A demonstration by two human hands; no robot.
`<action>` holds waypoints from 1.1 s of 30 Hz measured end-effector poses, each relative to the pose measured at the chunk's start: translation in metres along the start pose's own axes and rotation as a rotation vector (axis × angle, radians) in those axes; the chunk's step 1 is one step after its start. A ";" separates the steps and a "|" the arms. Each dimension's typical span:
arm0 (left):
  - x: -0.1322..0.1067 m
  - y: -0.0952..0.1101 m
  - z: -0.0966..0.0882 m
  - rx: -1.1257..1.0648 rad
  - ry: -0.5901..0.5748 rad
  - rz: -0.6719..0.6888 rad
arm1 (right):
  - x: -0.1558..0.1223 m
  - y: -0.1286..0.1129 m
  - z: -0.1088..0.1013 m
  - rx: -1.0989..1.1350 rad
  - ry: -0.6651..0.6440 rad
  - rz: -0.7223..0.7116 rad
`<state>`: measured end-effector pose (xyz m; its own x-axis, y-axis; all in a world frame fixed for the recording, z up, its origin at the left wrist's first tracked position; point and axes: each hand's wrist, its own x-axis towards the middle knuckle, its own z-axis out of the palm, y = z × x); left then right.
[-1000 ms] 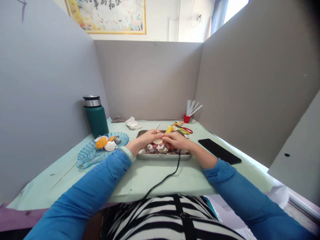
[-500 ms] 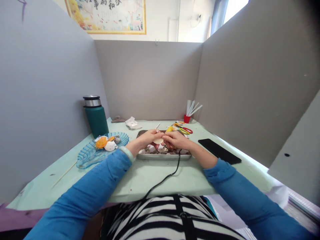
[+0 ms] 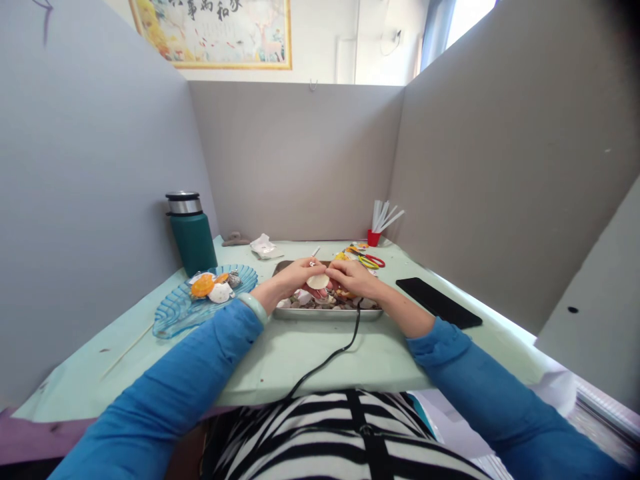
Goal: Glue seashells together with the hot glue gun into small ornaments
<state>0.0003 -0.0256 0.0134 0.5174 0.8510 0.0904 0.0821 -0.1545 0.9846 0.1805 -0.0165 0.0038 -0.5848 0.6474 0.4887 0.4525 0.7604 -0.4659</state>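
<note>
Pale seashell [image 3: 318, 283] near frame center, gripped in left hand [image 3: 305, 275]. Right hand [image 3: 354, 278] curled close to the shell's right edge; can't tell what it grips. Both above metal tray [image 3: 327, 315] of small shells [image 3: 300, 302]. Black cord [image 3: 357, 328] crosses tray front. Blue scalloped dish [image 3: 170, 325] center-left, teal bottle [image 3: 193, 241] behind it. Scissors [image 3: 375, 261] right of center.
</note>
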 end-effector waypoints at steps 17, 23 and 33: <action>-0.004 0.004 0.002 0.012 -0.029 -0.008 | -0.003 -0.002 0.001 0.120 -0.079 0.032; -0.004 0.003 0.002 -0.011 -0.033 -0.017 | -0.003 -0.003 0.000 0.140 -0.092 0.026; -0.010 0.010 0.008 0.020 -0.037 0.011 | -0.003 0.000 0.002 0.095 -0.063 0.016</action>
<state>0.0025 -0.0392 0.0213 0.5491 0.8303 0.0955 0.0929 -0.1742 0.9803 0.1812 -0.0188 0.0008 -0.6200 0.6531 0.4348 0.3980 0.7394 -0.5431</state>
